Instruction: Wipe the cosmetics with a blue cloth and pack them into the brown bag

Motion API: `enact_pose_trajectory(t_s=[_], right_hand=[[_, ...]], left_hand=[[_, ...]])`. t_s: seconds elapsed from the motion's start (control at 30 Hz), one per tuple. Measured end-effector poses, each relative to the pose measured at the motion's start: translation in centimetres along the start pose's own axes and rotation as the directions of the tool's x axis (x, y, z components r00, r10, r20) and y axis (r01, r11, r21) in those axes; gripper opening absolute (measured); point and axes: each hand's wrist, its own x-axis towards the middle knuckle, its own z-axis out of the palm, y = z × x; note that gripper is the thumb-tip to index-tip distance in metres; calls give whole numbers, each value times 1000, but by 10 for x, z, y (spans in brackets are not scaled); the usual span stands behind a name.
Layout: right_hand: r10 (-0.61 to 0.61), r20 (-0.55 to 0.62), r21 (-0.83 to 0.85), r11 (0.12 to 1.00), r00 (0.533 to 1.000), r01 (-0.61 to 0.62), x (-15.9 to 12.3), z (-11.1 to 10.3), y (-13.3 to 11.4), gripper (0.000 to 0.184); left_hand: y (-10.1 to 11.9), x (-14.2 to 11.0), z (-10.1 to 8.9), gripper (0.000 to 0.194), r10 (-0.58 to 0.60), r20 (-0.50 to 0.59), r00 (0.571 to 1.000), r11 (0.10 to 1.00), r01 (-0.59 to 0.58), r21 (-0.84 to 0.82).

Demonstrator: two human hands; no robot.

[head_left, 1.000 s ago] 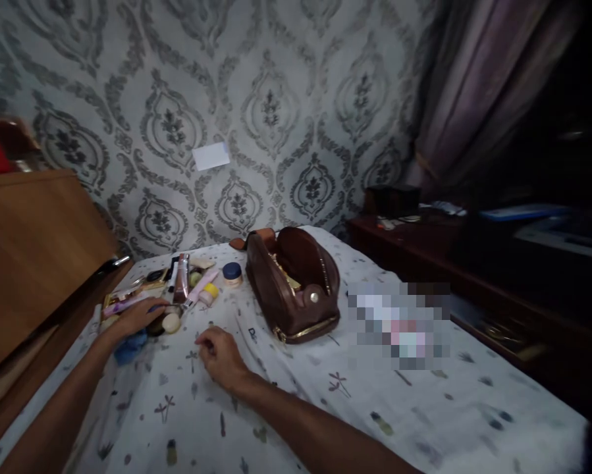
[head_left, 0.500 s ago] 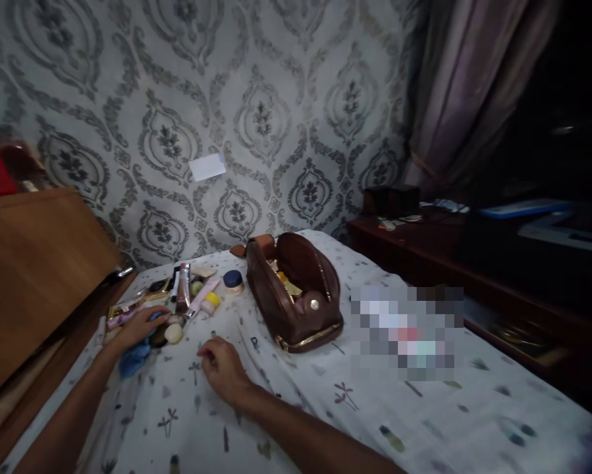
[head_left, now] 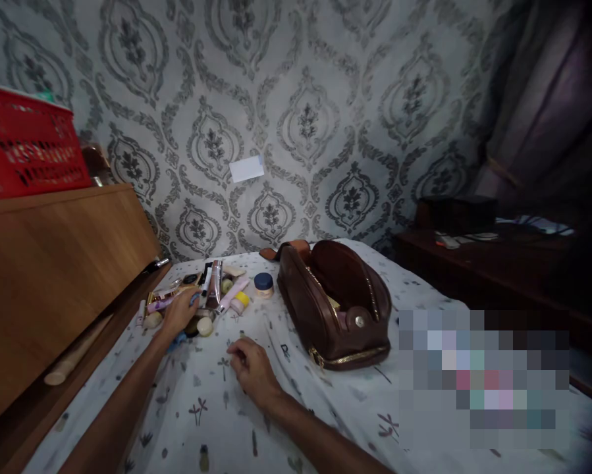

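- The pile of make-up lies on the left part of the bed, with tubes and small pots lying close together.
- The left hand (head_left: 181,315) is on the near side of the pile, fingers reaching over it; I cannot tell whether they pinch anything.
- Just beside that hand are a purple tube (head_left: 158,305) and a round cream-coloured pot (head_left: 205,327); a blue cloth (head_left: 176,341) shows partly from behind the wrist.
- Farther into the pile are a shiny brownish tube (head_left: 216,284), a pale pink tube (head_left: 233,294) and a yellow-lidded pot (head_left: 241,302).
- A jar with a dark blue lid (head_left: 263,286) stands upright between the pile and the bag.
- The right hand (head_left: 254,370) is over the sheet (head_left: 216,411), fingers loosely bent; I cannot tell whether the tips meet.
- The brown bag (head_left: 322,329) sits right of the jar, its top unzipped.
- At far left, a red basket (head_left: 33,141) rests on wooden furniture (head_left: 73,253).
- Behind, a white card (head_left: 247,169) shows against the patterned wall (head_left: 305,118).
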Motion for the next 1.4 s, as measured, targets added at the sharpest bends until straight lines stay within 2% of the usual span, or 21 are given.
enact_pose_trajectory(t_s=[0.17, 0.27, 0.4, 0.57, 0.8, 0.93, 1.07, 1.13, 1.23, 1.3, 1.4], right_hand=[[28, 25, 9, 1000, 999, -28, -1, -3, -4, 24], [14, 31, 9, 1000, 999, -14, -1, -3, -3, 22], [-12, 19, 17, 1000, 1000, 11, -1, -2, 0, 21], [-18, 21, 21, 1000, 1000, 17, 0, -2, 0, 21], [3, 36, 35, 999, 999, -4, -1, -5, -4, 21], [11, 42, 42, 999, 999, -13, 0, -5, -4, 22], [9, 58, 37, 999, 998, -11, 0, -4, -4, 21], [13, 64, 30, 999, 998, -15, 0, -4, -4, 21], [26, 63, 18, 999, 998, -27, -1, -3, -4, 21], [33, 63, 10, 999, 997, -34, -1, -2, -4, 21], [32, 61, 4, 999, 998, -33, -2, -3, -5, 22]], left_hand=[[26, 11, 6, 36, -43, 26, 999, 993, 40, 107], [38, 18, 7, 34, -104, 68, 992, 982, 92, 164], [49, 28, 8, 44, -211, 121, 970, 956, 179, 231], [54, 36, 11, 46, -299, 164, 940, 927, 246, 282], [46, 32, 9, 43, -393, 112, 912, 882, 340, 326], [46, 28, 3, 41, -367, 90, 926, 884, 316, 344], [51, 32, -5, 35, -247, 97, 964, 915, 199, 351], [56, 42, -8, 34, -162, 132, 978, 933, 109, 344], [66, 65, -6, 31, -72, 203, 976, 944, 1, 331], [73, 82, 1, 32, -69, 244, 967, 940, -19, 341], [83, 105, 17, 34, -141, 293, 946, 921, 18, 389]])
